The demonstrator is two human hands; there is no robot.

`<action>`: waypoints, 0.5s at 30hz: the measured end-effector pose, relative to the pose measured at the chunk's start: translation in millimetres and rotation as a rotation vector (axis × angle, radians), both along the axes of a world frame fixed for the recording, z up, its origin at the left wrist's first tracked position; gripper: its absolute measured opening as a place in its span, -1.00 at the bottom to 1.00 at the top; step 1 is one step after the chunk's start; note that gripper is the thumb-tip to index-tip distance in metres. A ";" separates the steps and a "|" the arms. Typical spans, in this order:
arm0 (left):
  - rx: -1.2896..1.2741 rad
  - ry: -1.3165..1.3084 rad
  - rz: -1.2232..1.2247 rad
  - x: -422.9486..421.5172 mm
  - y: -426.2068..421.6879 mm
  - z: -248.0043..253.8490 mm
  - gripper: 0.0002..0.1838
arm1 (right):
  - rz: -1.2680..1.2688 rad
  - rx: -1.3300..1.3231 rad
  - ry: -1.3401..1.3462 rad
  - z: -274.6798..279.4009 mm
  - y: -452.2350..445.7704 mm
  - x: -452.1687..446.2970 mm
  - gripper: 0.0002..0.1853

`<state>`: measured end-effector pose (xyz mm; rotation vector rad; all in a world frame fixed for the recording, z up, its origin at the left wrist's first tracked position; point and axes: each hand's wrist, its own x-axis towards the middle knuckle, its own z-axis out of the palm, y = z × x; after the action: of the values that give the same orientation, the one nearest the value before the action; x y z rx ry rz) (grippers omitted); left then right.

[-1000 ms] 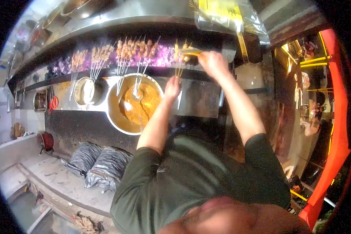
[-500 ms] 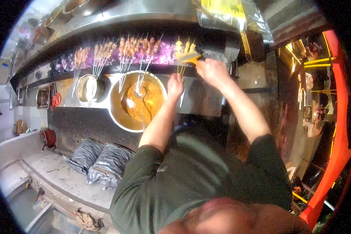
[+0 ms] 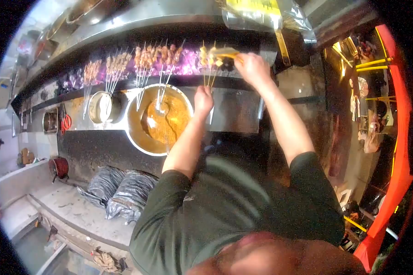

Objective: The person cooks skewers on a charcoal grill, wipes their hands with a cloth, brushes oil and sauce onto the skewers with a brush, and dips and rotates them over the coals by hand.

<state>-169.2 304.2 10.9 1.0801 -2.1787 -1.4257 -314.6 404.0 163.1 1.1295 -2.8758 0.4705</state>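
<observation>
My left hand is closed round the sticks of several skewers of pale yellow pieces, which point away over the far edge of the grill. A brush with a yellow handle, smeared by motion, is gripped in my right hand; its head is over the tops of those skewers. To their left, several meat skewers lie across the glowing coals, sticks toward me. Beside my left forearm stands a large pot of orange-brown sauce with a ladle in it.
A smaller metal pot stands left of the large one. Red-handled scissors hang further left. Two dark plastic sacks lie on the floor ledge. A clear bag with a yellow label is at the top, near the hood.
My right hand has moved slightly up, sweeping the brush across the skewer tops. The skewers in my left hand now sit a little further left and more spread out.
</observation>
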 end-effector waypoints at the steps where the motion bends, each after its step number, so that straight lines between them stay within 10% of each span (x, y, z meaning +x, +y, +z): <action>1: 0.035 0.010 -0.004 -1.3 0.1 0.2 -0.67 | 0.024 0.030 0.007 -4.6 -3.7 -0.7 -0.74; 11: 0.067 0.010 0.020 -4.3 0.2 -3.2 -0.65 | 0.200 0.142 0.043 -10.9 22.2 26.8 -0.76; 15: 0.002 -0.019 0.018 -2.9 2.6 2.2 -0.65 | 0.024 -0.284 -0.089 -16.4 26.6 2.5 -0.72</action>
<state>-172.0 306.9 13.0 1.1157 -2.1752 -1.4160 -312.1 430.6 146.7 1.1205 -2.7506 0.9169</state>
